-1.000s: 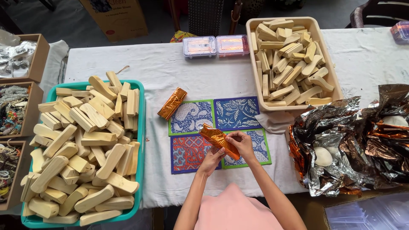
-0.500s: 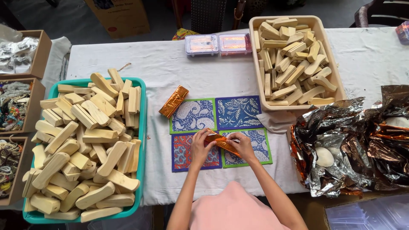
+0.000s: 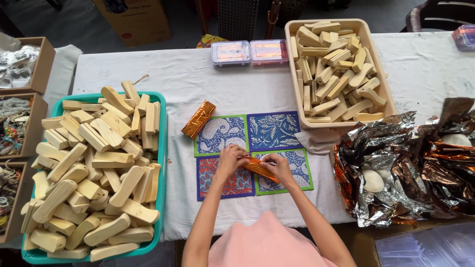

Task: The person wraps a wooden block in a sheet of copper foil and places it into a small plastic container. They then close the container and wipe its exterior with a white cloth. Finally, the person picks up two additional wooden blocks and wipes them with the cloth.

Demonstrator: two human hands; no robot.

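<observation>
My left hand (image 3: pixel 230 158) and my right hand (image 3: pixel 277 165) both grip an orange foil-wrapped block (image 3: pixel 258 168), pressed down over the patterned square mats (image 3: pixel 272 129) in the middle of the white-clothed table. Fingers of both hands fold over the foil at its two ends. A second orange foil-wrapped block (image 3: pixel 198 119) lies on the cloth just left of the mats, apart from my hands.
A teal tray (image 3: pixel 162 163) heaped with bare wooden blocks stands at the left. A beige tray (image 3: pixel 381 89) of wooden blocks stands at the back right. Crumpled foil sheets (image 3: pixel 410 163) pile up at the right. Two small clear boxes (image 3: pixel 250 52) sit at the back. Cardboard boxes (image 3: pixel 34 118) line the left edge.
The foil-wrapped block was held up at a tilt; now both hands have lowered it onto the mats and closed in around it.
</observation>
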